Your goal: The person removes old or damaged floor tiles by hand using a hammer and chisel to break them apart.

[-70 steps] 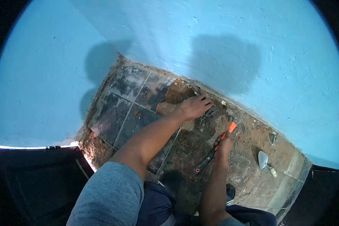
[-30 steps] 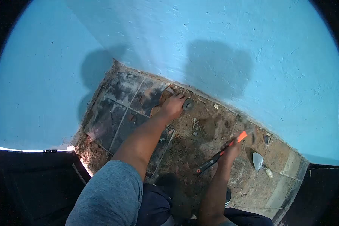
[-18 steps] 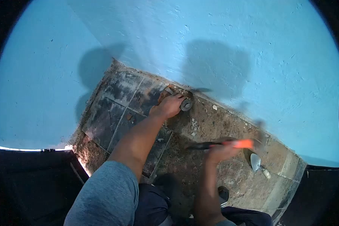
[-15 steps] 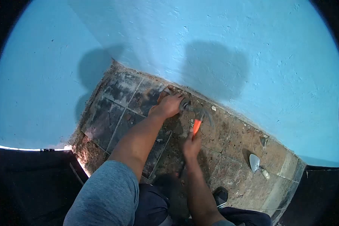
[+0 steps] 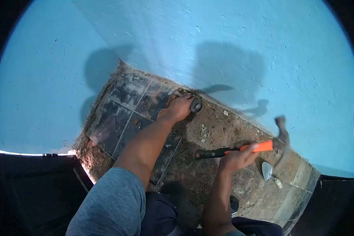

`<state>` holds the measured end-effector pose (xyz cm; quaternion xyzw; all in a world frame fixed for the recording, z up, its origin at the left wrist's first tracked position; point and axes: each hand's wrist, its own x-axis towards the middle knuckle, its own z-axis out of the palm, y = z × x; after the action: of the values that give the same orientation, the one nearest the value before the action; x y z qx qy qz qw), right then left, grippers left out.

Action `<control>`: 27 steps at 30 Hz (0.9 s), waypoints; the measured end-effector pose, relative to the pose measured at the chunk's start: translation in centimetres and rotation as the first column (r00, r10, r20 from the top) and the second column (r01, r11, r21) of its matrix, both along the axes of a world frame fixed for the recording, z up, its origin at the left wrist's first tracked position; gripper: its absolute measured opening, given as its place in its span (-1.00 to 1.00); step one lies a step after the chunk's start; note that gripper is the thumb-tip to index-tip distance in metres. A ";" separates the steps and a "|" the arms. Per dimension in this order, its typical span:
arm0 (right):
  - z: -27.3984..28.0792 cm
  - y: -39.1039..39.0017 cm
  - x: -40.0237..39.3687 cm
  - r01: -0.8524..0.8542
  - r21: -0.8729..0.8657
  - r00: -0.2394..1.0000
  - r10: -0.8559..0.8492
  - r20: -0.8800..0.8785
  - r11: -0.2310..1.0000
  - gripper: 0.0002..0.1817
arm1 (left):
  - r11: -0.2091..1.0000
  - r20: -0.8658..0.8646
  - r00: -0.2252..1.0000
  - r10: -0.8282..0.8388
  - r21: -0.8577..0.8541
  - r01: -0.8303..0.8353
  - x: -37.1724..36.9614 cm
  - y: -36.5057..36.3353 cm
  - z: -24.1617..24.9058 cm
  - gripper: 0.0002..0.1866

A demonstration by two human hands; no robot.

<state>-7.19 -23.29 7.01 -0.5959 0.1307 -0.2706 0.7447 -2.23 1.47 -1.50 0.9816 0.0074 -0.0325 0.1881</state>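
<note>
My left hand is closed round a chisel with a round guard, low by the wall's foot, at the edge of the dark tiles. The chisel's far end is mostly hidden by the hand. To the right, my right hand grips a claw hammer by its orange and black handle. The hammer head points right, away from the chisel, in front of the rough floor. Small pale chips lie on the brown floor between the hands.
A trowel lies on the floor at the right, below the hammer head. The light blue wall rises beyond the floor's edge. My shoe is near the bottom, and a dark area lies at the lower left.
My right hand has swung the hammer away from the chisel, out to the right. My left hand has stayed nearly in place on the chisel.
</note>
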 end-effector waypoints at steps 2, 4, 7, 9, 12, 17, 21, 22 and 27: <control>0.2 1.4 -0.6 0.022 0.071 0.999 -0.020 -0.031 0.997 -0.59 | 0.999 0.045 0.999 -0.016 0.029 0.015 0.1 0.2 -0.4 -0.47; -4.2 4.6 -2.0 0.124 -0.019 0.986 -0.125 -0.113 0.992 -0.48 | 0.999 -0.014 1.000 -0.008 0.046 0.008 0.5 0.5 0.7 -0.49; -10.0 6.1 -4.3 -0.615 -0.428 0.719 0.248 -0.649 0.662 -0.47 | 0.997 -0.052 0.998 -0.041 0.059 0.045 0.4 0.2 0.9 -0.38; -11.2 5.7 -5.4 -0.612 -0.301 0.696 0.318 -0.644 0.731 -0.53 | 0.997 -0.073 0.996 -0.049 0.048 0.053 0.5 0.3 1.0 -0.36; -14.7 4.3 -7.3 -0.640 -0.163 0.588 0.342 -0.733 0.751 -0.60 | 0.997 -0.100 0.992 -0.072 0.032 0.075 0.7 -0.2 1.3 -0.41; -18.8 2.0 -8.3 -0.518 -0.200 0.661 0.240 -0.711 0.832 -0.62 | 0.971 -0.151 0.964 -0.217 0.069 0.229 -0.8 -2.6 -1.0 -0.36; -16.6 0.6 -5.9 -0.490 -0.177 0.711 0.273 -0.648 0.854 -0.65 | 0.983 -0.074 0.986 -0.150 0.100 0.157 -0.4 -3.0 -1.8 -0.35; -17.1 0.0 -5.0 -0.478 -0.153 0.723 0.288 -0.628 0.865 -0.65 | 0.992 -0.125 0.987 -0.102 0.066 0.111 0.0 -2.9 -0.5 -0.34; -10.2 -0.8 -2.2 -0.367 0.100 0.750 0.357 -0.556 0.925 -0.76 | 0.998 -0.191 0.981 -0.032 0.041 0.041 0.1 -1.3 0.1 -0.32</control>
<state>-9.39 -24.10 -3.17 -0.6685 0.2250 0.0660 0.7058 -2.13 0.17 -1.43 0.9779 0.0079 -0.1293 0.1639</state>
